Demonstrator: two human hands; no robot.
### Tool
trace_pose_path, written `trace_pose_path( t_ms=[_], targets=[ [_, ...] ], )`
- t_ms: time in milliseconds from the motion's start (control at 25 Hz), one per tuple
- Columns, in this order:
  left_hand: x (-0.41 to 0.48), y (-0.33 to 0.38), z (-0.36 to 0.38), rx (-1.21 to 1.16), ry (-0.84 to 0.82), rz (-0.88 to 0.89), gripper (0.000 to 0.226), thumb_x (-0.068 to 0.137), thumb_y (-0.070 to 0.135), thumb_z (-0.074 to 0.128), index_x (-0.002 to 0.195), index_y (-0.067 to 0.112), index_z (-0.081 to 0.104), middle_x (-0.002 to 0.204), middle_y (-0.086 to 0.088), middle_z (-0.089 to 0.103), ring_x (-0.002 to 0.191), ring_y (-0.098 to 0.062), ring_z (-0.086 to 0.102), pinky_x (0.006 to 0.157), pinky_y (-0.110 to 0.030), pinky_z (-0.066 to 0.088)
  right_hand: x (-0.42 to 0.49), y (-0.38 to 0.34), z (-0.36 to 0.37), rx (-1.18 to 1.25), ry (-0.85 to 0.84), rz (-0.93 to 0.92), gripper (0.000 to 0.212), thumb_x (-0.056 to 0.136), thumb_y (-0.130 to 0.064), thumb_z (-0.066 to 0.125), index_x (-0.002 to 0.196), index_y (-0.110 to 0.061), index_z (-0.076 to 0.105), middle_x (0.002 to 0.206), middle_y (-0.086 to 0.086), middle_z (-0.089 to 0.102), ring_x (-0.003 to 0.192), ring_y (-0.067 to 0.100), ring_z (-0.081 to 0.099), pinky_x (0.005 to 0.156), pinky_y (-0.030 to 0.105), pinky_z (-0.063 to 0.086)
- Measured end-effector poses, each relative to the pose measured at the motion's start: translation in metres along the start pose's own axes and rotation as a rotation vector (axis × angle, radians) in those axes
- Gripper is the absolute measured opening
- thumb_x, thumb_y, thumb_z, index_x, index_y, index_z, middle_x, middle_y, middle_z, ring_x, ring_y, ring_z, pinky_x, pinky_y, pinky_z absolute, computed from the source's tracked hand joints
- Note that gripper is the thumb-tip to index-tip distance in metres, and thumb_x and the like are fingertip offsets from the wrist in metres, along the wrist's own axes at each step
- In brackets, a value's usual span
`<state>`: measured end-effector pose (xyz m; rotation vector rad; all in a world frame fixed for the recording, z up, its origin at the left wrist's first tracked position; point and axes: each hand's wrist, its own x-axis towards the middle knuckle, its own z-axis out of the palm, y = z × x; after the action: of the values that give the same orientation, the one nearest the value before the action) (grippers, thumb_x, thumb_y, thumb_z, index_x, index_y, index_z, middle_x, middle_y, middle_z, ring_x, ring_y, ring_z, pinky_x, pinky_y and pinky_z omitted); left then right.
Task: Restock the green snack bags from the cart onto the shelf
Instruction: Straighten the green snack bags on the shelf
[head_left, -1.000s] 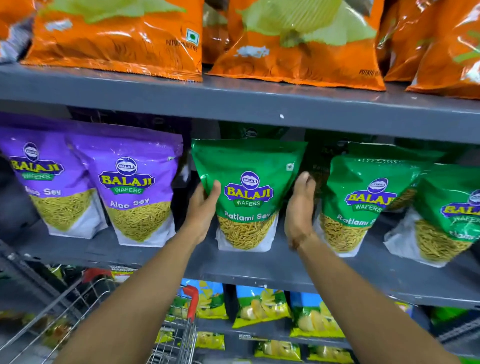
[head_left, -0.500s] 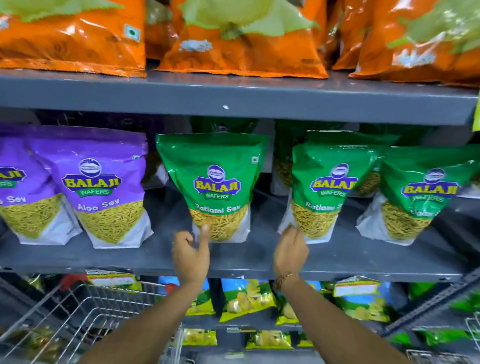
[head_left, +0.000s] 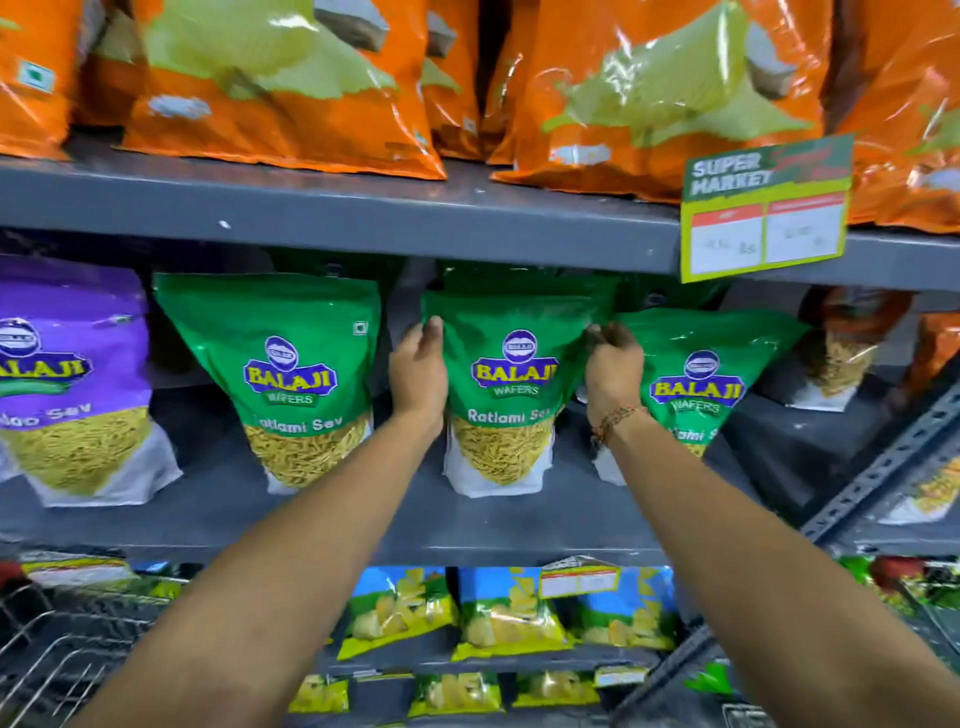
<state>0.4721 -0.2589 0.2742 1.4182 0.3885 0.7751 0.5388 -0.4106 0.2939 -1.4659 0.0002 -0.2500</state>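
Risk runs along the row: left of the hands, one green bag (head_left: 291, 374) stands alone on the shelf (head_left: 363, 519). Left hand (head_left: 418, 374) and right hand (head_left: 613, 374) press the middle green bag (head_left: 511, 395) between curled fingers. A hard shove could topple it, or tip the right-hand bag (head_left: 711, 374) touching the right wrist.

From my remote station the scene reads evenly and fairly brightly lit from overhead. Strong glare streaks the orange bags (head_left: 280, 88) on the top tier. The recess behind the green snack bags (head_left: 511, 384) falls into deep shadow. Price tag (head_left: 766, 208) print is smeared, illegible. Wide-angle distortion bends the shelf (head_left: 363, 218) edges; the corners go soft, including the cart (head_left: 57, 660).
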Motion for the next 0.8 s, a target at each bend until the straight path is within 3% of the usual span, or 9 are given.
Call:
trace_pose_path(
  t_ms=[80,160,280,360,480,560,640,680,800],
  targets=[
    [-0.005,-0.006,-0.002,-0.005,0.006,0.027,0.021,0.092,0.029,0.046,0.090,0.012,0.058,0.076,0.007,0.059,0.062,0.007,0.053,0.066,-0.013,0.042,-0.005,0.002,-0.006,0.026,-0.059,-0.010,0.013,0.094,-0.009,0.041,0.087,-0.008,0.052,0.076,-0.004,0.051,0.073,0.010,0.044,0.069,0.023,0.039],
    [-0.018,-0.024,-0.003,0.000,-0.103,-0.031,0.026,0.091,0.026,0.049,0.108,0.007,0.053,0.096,0.003,0.063,0.074,0.017,0.055,0.071,-0.002,0.042,-0.018,0.035,-0.013,0.065,-0.182,0.100,0.041,0.096,-0.035,0.034,0.121,-0.007,0.051,0.115,-0.004,0.057,0.109,0.011,0.051,0.100,0.030,0.037],
    [-0.038,-0.068,-0.015,0.159,-0.373,-0.187,0.073,0.069,0.044,0.072,0.131,0.024,0.039,0.134,0.002,0.054,0.116,-0.010,0.054,0.101,-0.031,0.045,-0.053,0.084,-0.021,0.138,-0.411,0.280,0.062,0.089,-0.060,0.026,0.139,-0.025,0.034,0.151,-0.003,0.034,0.138,0.014,0.031,0.118,0.040,0.023],
    [-0.049,-0.080,-0.017,0.198,-0.394,-0.202,0.066,0.064,0.043,0.075,0.122,0.030,0.046,0.127,-0.001,0.060,0.115,-0.016,0.056,0.100,-0.040,0.047,-0.065,0.094,-0.022,0.058,-0.373,0.281,0.054,0.096,-0.046,0.021,0.143,-0.021,0.022,0.154,0.000,0.024,0.141,0.015,0.023,0.119,0.040,0.019],
    [-0.055,-0.085,-0.013,0.173,-0.349,-0.154,0.065,0.064,0.049,0.073,0.121,0.029,0.049,0.121,0.005,0.063,0.111,-0.010,0.058,0.097,-0.038,0.049,-0.068,0.090,-0.025,0.048,-0.385,0.278,0.052,0.097,-0.041,0.022,0.143,-0.018,0.023,0.152,0.001,0.027,0.138,0.015,0.027,0.119,0.040,0.021],
    [-0.068,-0.081,-0.005,0.160,-0.164,-0.095,0.052,0.071,0.042,0.071,0.113,0.020,0.050,0.104,0.010,0.060,0.095,-0.002,0.057,0.085,-0.029,0.047,-0.068,0.085,-0.036,-0.005,-0.369,0.290,0.050,0.096,-0.044,0.024,0.138,-0.019,0.035,0.142,0.000,0.040,0.129,0.015,0.037,0.115,0.038,0.027],
    [-0.094,-0.088,0.001,0.288,0.176,-0.047,0.042,0.069,0.056,0.063,0.079,0.020,0.044,0.075,0.004,0.046,0.072,-0.015,0.049,0.071,-0.035,0.040,-0.069,0.087,-0.062,-0.068,-0.126,0.274,0.043,0.095,-0.043,0.030,0.114,-0.016,0.056,0.114,0.007,0.056,0.104,0.021,0.050,0.102,0.040,0.039],
    [-0.115,-0.089,0.006,0.360,0.217,-0.041,0.045,0.068,0.064,0.053,0.066,0.022,0.038,0.065,0.003,0.041,0.065,-0.020,0.043,0.066,-0.036,0.037,-0.068,0.083,-0.079,-0.066,0.054,0.263,0.040,0.096,-0.042,0.032,0.102,-0.013,0.059,0.100,0.008,0.057,0.092,0.024,0.050,0.092,0.038,0.043],
    [-0.149,-0.086,0.052,0.295,-0.144,-0.078,0.042,0.085,0.052,0.044,0.054,0.024,0.048,0.054,0.007,0.057,0.059,-0.012,0.053,0.068,-0.036,0.043,-0.033,0.060,-0.131,-0.003,0.471,0.106,0.032,0.096,-0.030,0.035,0.085,-0.002,0.048,0.071,0.004,0.046,0.065,0.022,0.041,0.068,0.026,0.031]
  ],
)
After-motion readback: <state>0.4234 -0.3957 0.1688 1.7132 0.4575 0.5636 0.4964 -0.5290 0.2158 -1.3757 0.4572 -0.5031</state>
